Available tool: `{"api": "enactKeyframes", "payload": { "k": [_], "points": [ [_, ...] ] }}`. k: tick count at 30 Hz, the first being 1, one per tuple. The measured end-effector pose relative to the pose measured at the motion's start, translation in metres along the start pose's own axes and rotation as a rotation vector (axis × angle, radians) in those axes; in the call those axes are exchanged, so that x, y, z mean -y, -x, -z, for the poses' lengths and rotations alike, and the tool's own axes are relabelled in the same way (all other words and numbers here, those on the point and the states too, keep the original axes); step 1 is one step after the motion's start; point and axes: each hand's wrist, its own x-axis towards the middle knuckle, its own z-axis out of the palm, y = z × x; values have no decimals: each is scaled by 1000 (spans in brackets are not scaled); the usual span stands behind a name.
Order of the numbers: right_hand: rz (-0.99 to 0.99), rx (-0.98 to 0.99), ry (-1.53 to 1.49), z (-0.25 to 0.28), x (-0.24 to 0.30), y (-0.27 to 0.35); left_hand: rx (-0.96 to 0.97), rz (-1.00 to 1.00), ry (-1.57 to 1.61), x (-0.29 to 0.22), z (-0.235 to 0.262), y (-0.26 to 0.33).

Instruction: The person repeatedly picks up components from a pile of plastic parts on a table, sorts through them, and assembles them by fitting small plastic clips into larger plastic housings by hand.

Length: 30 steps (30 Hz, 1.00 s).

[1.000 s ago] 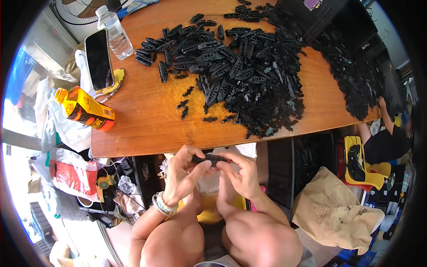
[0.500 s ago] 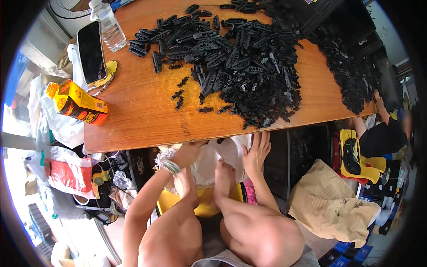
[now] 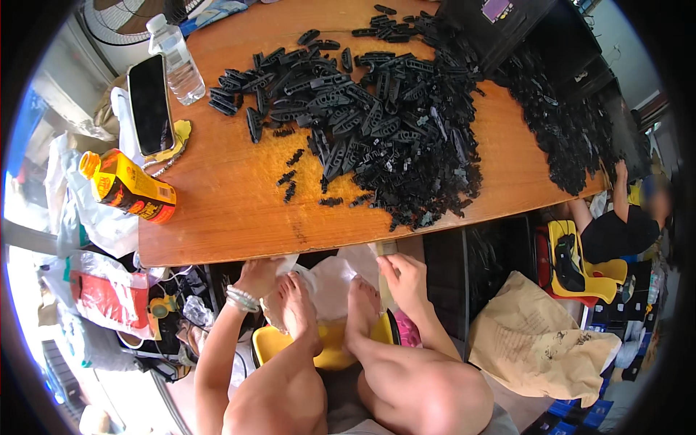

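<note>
Black parts (image 3: pixel 377 116) (many) on table (image 3: pixel 225 217)

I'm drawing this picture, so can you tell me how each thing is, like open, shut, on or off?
Left hand, partly hidden, grip unclear
Right hand, fingers bent, grip unclear
White sheeting, creased
Black pieces, loose, heaped
Phone, screen dark
Clear bottle, capped
Yellow bottle, capped
Brown paper bag, crumpled
Fan, can't tell whether it's on

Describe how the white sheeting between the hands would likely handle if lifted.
Probably floppy: the white sheeting shows loose creases. Likely light for its size, as it looks thin. It may catch on the feet, which overlap it in view.
</note>
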Motion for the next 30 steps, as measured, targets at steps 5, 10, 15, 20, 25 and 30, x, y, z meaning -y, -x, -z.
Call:
{"api": "enactKeyframes", "payload": {
  "k": [5, 10, 15, 20, 25, 30],
  "points": [
    [494, -245, 23, 12, 73, -55, -33, -240, 716, -84, 147, 33],
    [712, -105, 328, -29, 67, -103, -721, -275, 473, -101, 168, -65],
    [706, -168, 186, -37, 65, -99, -671, -21, -80, -108, 168, -96],
    [689, -291, 49, -30, 64, -85, -621, 40, 39, -106, 160, -99],
    [485, -388, -214, -32, 66, -78, -738, -1, 381, -88, 158, -91],
    [368, -380, -317, -24, 71, -67, -847, -134, 1058, -96, 167, -68]
  ]
}}
